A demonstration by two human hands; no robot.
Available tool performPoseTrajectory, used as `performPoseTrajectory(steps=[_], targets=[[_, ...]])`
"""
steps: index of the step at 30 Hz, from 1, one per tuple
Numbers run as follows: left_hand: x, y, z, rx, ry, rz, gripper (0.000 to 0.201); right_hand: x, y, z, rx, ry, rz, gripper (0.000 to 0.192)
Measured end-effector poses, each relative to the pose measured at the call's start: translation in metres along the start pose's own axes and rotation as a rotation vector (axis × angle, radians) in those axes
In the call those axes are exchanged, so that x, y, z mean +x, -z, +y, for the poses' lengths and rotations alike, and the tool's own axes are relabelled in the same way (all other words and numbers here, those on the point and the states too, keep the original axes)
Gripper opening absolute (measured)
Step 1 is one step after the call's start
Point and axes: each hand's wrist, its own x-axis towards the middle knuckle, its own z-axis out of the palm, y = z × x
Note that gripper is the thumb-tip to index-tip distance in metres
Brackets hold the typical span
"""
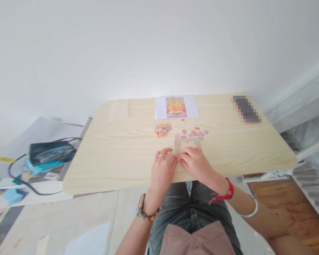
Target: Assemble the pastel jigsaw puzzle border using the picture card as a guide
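A partly assembled jigsaw puzzle (177, 143) lies near the table's front edge, its border pieces framing a bare middle. At its lower left corner, my left hand (162, 168) has its fingers bent and thumb tip pressed in. My right hand (196, 163) comes from the other side and covers the lower right part. Both sets of fingertips meet around a small puzzle piece, mostly hidden by them. Loose pinkish-purple pieces (194, 133) lie just beyond the border. A heap of mixed puzzle pieces (162, 130) sits farther left.
Behind the pieces, a printed sheet (177, 107) shows a yellow cartoon figure. A pale flat sheet (118, 110) lies at the back left of the wooden table (117, 152). A phone (246, 109) rests at the back right. Beside the table is a dark bag (51, 153).
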Motion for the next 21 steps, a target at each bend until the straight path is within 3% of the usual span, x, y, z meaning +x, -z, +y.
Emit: performPoseTrajectory(steps=[4, 9, 13, 17, 21], targets=[[0.004, 0.000, -0.002, -0.032, 0.019, -0.037, 0.011, 0.008, 0.001, 0.006, 0.120, -0.073, -0.067, 0.007], [0.008, -0.002, -0.005, -0.088, 0.089, -0.065, 0.014, 0.024, 0.007, 0.014, 0.227, -0.080, -0.206, 0.009], [0.009, -0.002, -0.006, -0.078, 0.086, -0.069, 0.014, 0.028, 0.010, 0.012, 0.224, -0.065, -0.228, 0.011], [0.007, -0.002, -0.007, -0.075, 0.056, -0.037, 0.011, 0.024, 0.015, 0.014, 0.283, -0.081, -0.163, 0.010], [0.004, 0.001, -0.010, -0.053, 0.056, 0.032, 0.010, 0.016, 0.034, 0.037, 0.340, -0.173, 0.033, 0.010]])
